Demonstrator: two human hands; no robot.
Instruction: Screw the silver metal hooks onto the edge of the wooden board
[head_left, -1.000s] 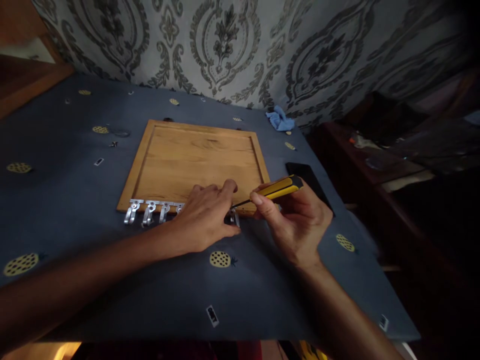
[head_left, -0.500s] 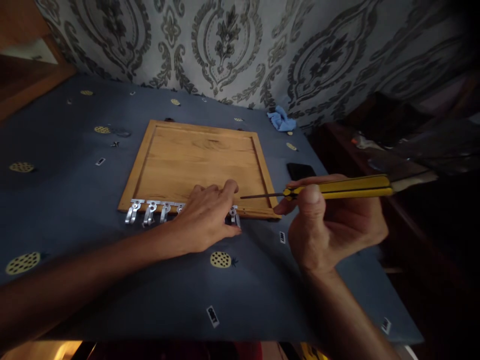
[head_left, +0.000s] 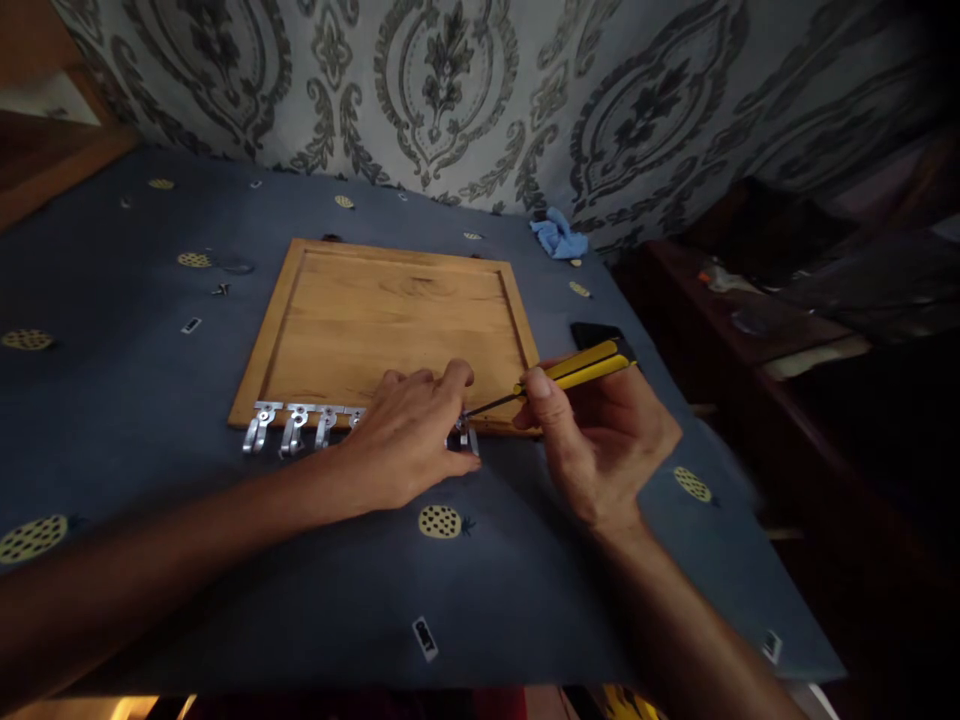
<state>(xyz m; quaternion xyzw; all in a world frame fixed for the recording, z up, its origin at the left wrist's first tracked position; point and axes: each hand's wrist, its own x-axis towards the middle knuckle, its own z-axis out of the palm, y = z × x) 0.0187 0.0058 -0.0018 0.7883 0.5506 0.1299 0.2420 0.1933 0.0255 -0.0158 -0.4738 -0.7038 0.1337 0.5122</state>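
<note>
A framed wooden board (head_left: 397, 310) lies flat, with a metal hook rail (head_left: 297, 415) along its near edge. The rail carries several silver hooks that hang over the edge. My left hand (head_left: 409, 430) lies across the rail's right part, its thumb on the near side and its fingers over the board, hiding some hooks. My right hand (head_left: 607, 435) is closed round the yellow handle of a screwdriver (head_left: 577, 368). The screwdriver's shaft slants down left, its tip at the rail's right end beside my left fingers. Whether the tip sits in a screw is too small to tell.
The blue tablecloth (head_left: 300, 590) has a pineapple print. Behind the board lies a crumpled blue cloth (head_left: 559, 236); a dark flat object (head_left: 596, 336) sits to its right. Small dark pieces (head_left: 220, 289) lie left of the board. A patterned curtain (head_left: 442, 90) hangs behind the table.
My right hand has moved left and tilted the screwdriver, bringing its tip from above the board down to the rail's right end. My left hand has stayed in place.
</note>
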